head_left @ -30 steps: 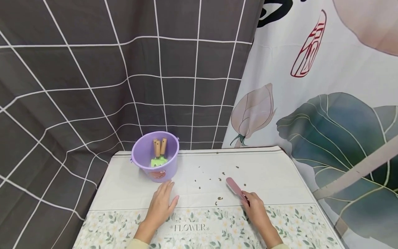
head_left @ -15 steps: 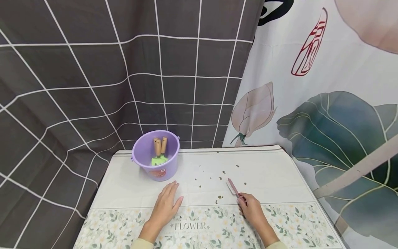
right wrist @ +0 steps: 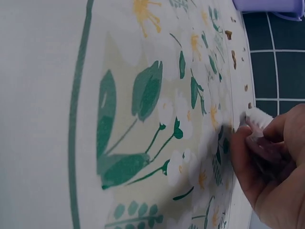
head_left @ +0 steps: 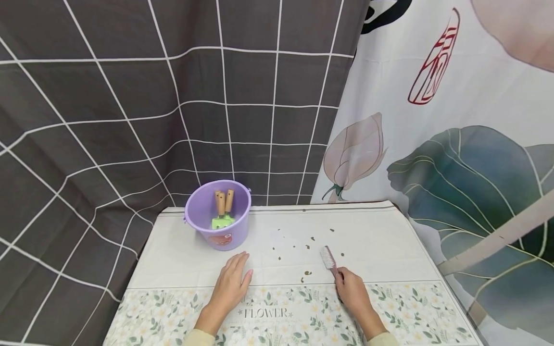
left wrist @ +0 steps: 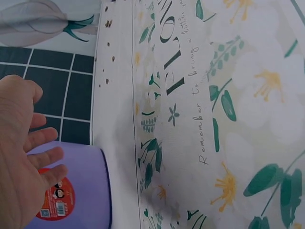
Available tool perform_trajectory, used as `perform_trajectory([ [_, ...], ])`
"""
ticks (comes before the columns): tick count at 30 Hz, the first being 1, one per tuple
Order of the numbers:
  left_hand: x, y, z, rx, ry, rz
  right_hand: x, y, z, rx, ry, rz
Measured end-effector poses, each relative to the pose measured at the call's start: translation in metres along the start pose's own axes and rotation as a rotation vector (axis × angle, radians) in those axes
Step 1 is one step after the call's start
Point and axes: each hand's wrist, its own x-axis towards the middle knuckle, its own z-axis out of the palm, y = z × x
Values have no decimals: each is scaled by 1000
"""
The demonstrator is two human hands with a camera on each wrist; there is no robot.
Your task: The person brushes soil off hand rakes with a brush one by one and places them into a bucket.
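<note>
My right hand [head_left: 351,290] grips the handle of a small pink brush [head_left: 329,259] with pale bristles. In the head view the bristles face up and to the left. The right wrist view shows the fingers curled round the handle, the white bristles [right wrist: 259,117] poking out past them. Brown crumbs [head_left: 308,273] lie scattered on the tabletop left of and beyond the brush. My left hand [head_left: 228,283] holds nothing; its fingers are extended, just in front of a purple bucket [head_left: 227,239]. Inside the bucket stand several wooden-handled tools [head_left: 222,211] with green heads.
A white table [head_left: 368,226] carries a flower-printed cloth [head_left: 268,331] along its near part. Behind it hangs a dark grid curtain [head_left: 251,120], with a white floral curtain [head_left: 398,158] at the right. A pale pole [head_left: 497,235] slants beside the table's right edge.
My right hand has turned the brush over, from its smooth pink back to its bristles showing. The left hand has shifted slightly right. The crumbs look unmoved.
</note>
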Motion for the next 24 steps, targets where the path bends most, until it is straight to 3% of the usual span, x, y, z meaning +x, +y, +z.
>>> perform_trajectory([
  [10, -3, -2, 1, 6, 10, -3, 1, -3, 1, 28, -39, 22],
  [24, -6, -8, 3, 10, 32, -13, 9, -4, -4, -145, -156, -50],
])
